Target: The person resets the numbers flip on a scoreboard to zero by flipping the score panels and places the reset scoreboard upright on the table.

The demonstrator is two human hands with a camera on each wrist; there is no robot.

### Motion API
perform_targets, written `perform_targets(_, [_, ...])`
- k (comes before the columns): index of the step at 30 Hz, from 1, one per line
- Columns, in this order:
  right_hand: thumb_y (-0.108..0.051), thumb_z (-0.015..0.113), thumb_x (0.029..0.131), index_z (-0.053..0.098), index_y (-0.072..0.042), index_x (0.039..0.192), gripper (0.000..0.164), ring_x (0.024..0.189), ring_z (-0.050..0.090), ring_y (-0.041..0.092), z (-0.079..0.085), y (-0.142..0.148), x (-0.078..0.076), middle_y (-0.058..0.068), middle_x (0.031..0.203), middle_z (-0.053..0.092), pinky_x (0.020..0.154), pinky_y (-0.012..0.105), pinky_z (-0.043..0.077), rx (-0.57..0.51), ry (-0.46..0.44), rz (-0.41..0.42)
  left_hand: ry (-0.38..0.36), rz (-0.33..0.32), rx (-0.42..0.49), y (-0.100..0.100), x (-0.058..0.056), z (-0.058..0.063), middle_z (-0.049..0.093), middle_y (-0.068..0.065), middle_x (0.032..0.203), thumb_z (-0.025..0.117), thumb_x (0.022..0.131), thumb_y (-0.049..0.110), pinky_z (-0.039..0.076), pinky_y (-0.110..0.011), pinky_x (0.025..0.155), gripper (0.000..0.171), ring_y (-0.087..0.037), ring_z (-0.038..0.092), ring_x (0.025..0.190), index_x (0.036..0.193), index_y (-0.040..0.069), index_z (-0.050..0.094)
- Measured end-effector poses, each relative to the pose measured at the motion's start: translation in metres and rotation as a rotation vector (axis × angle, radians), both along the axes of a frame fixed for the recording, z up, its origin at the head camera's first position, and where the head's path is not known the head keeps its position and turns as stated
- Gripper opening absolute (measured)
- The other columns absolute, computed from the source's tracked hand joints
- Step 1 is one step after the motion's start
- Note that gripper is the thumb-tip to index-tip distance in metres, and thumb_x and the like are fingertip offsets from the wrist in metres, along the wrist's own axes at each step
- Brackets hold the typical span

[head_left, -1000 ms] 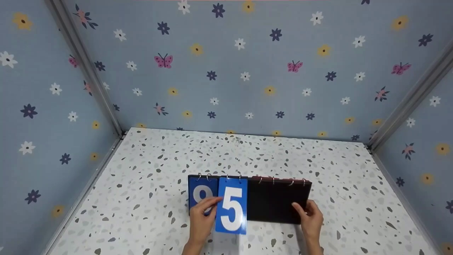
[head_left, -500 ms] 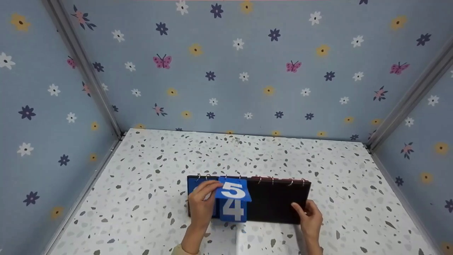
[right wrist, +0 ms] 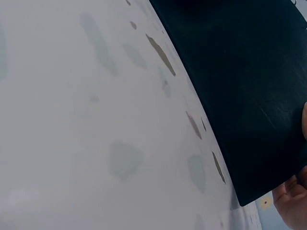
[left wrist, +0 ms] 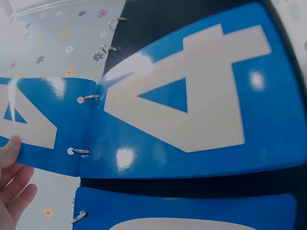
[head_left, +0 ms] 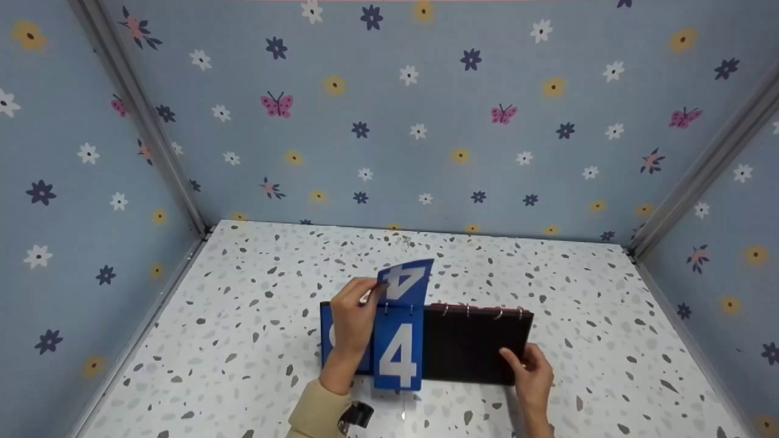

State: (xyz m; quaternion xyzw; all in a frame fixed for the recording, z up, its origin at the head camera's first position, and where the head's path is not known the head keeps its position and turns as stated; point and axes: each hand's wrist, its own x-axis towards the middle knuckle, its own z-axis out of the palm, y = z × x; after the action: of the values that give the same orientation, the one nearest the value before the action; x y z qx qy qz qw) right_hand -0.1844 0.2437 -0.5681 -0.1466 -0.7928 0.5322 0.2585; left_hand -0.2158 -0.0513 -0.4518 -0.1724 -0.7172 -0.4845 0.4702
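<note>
Pale blue wall panels (head_left: 389,140) printed with flowers and butterflies rise behind and at both sides, with grey posts (head_left: 146,115) at the corners. Below them spreads the desk (head_left: 261,267), white with grey flecks. The black flip board (head_left: 465,347) is at the near middle of the desk, its long side running left to right. A thin reddish edge shows along the top of its right half.

Two blue cards hang side by side on the left half of the board: the outer card (head_left: 327,319), its white figure mostly covered by the left hand (head_left: 354,313), and the inner card (head_left: 398,359), which shows an upright white 4. Above the inner card, the raised card (head_left: 411,283) stands tilted up past the top edge, bearing an upside-down 4.

The left hand, in a tan sleeve (head_left: 319,410), pinches the raised card by its left edge, thumb on the face and fingers beneath. The right hand (head_left: 534,371) grips the board at its lower right corner, thumb on the front. Small metal rings (head_left: 468,310) line the board's top edge.
</note>
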Motion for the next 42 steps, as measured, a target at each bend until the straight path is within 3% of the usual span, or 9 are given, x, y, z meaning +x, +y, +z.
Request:
perform_targets(6, [-0.014,0.075,0.070,0.061,-0.002,0.084,0.022,0.062,0.055,0.006,0.002,0.000,0.000,0.010,0.078,0.063,0.056,0.015,0.043,0.016,-0.017,0.000,-0.065,0.035,-0.056,-0.001,-0.020,0.003,0.062,-0.006,0.071,0.070,0.073,0.003,0.049,-0.030,0.059,0.005,-0.016,0.059,0.065,0.076,0.000,0.067])
perform_targets(13, [-0.014,0.075,0.070,0.061,-0.003,0.083,0.022,0.063,0.057,0.006,0.001,0.000,-0.002,0.007,0.077,0.063,0.057,0.015,0.044,0.003,-0.012,-0.005,-0.211,0.056,-0.101,0.000,-0.037,0.000,0.062,-0.006,0.072,0.068,0.078,0.009,0.049,-0.034,0.060,0.009,-0.014,0.057,0.066,0.079,0.000,0.067])
perform_targets(24, [-0.017,0.075,0.070,0.061,-0.003,0.083,0.024,0.062,0.055,0.007,0.002,0.000,0.000,0.008,0.077,0.062,0.057,0.016,0.043,0.011,-0.051,-0.016,-0.460,0.113,-0.159,0.000,-0.047,-0.012,0.060,-0.005,0.071,0.068,0.079,0.017,0.045,-0.026,0.058,0.021,-0.013,0.053,0.062,0.091,0.000,0.067])
perform_targets(30, [-0.013,0.075,0.070,0.061,-0.001,0.083,0.023,0.060,0.055,0.005,0.002,0.001,0.001,0.009,0.075,0.062,0.054,0.016,0.044,-0.017,0.003,0.022,-0.402,0.165,-0.218,-0.001,-0.043,-0.014,0.061,-0.007,0.069,0.067,0.080,0.019,0.046,-0.029,0.054,0.023,-0.014,0.055,0.059,0.089,-0.002,0.067])
perform_targets(34, [-0.005,0.074,0.070,0.060,0.003,0.082,0.020,0.058,0.055,0.006,0.014,-0.004,0.006,0.014,0.075,0.062,0.052,0.015,0.043,-0.023,0.057,0.045,-0.338,0.186,-0.203,0.001,-0.037,-0.016,0.061,-0.006,0.071,0.065,0.081,0.013,0.046,-0.030,0.057,0.015,-0.016,0.056,0.064,0.087,0.000,0.067])
perform_targets(38, [-0.001,0.072,0.071,0.059,0.005,0.081,0.018,0.058,0.054,0.007,0.028,-0.013,0.013,0.016,0.074,0.061,0.053,0.014,0.042,-0.013,0.060,0.030,-0.252,0.180,-0.166,0.004,-0.025,-0.023,0.060,-0.007,0.080,0.063,0.082,0.008,0.047,-0.030,0.064,0.011,-0.017,0.057,0.074,0.090,0.000,0.065])
perform_targets(42, [-0.001,0.072,0.071,0.060,0.005,0.082,0.017,0.059,0.055,0.007,0.033,-0.016,0.014,0.015,0.074,0.061,0.053,0.014,0.043,-0.017,0.054,0.024,-0.144,0.175,-0.138,0.006,-0.010,-0.030,0.058,-0.009,0.091,0.062,0.081,0.003,0.047,-0.032,0.071,0.015,-0.021,0.056,0.085,0.096,0.000,0.062])
